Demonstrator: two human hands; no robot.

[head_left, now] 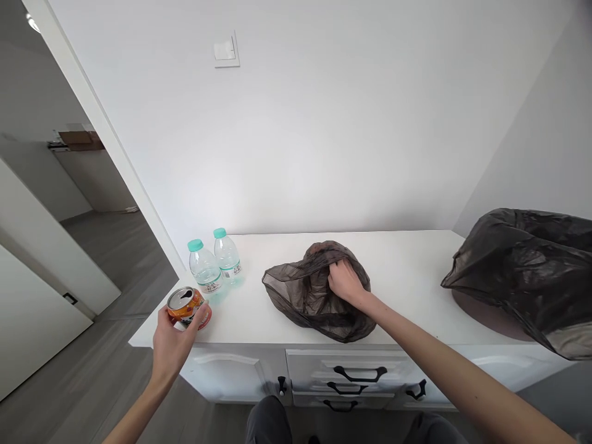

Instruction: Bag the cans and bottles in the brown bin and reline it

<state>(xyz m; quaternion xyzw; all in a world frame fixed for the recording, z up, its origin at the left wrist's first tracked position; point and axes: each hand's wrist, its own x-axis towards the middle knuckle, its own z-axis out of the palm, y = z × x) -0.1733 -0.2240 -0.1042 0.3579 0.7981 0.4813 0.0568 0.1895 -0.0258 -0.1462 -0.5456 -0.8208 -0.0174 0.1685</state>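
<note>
Bare right forearm (pixel 435 354) cut off at near right edge. Right hand (pixel 345 282) at crumpled black plastic bag (pixel 317 299), mid white desk (pixel 407 271); fingers sunk in folds, cannot tell grip. Left hand (pixel 173 339) holding one orange metal can (pixel 182 305), near left; red piece (pixel 206 318) beside, partly hidden. Two clear teal-capped plastic bottles (pixel 205 268) beyond. Second black plastic bag (pixel 522 271) right, cut off.

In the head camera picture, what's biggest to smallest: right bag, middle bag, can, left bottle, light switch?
1. Right bag
2. Middle bag
3. Left bottle and can: too alike to rank; can partly hidden
4. Light switch
</note>
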